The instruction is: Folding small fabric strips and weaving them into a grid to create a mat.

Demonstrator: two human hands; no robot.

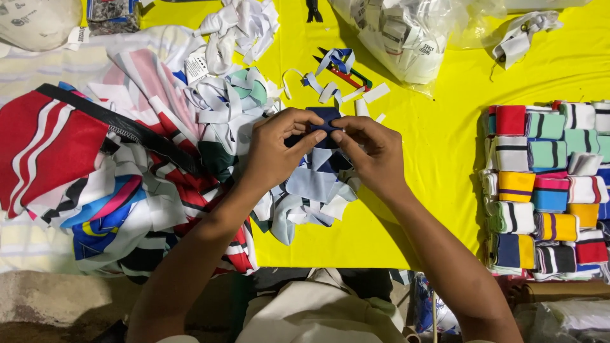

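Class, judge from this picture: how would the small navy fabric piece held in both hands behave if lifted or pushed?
The navy fabric piece probably flops: it bends between the left hand and right hand. Likely light, as fingertips alone pinch it. Pushed, it should bunch like the scraps below.

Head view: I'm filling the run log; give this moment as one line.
left hand: pinching navy fabric piece | right hand: pinching same piece | below: loose fabric pile | surface: yellow table
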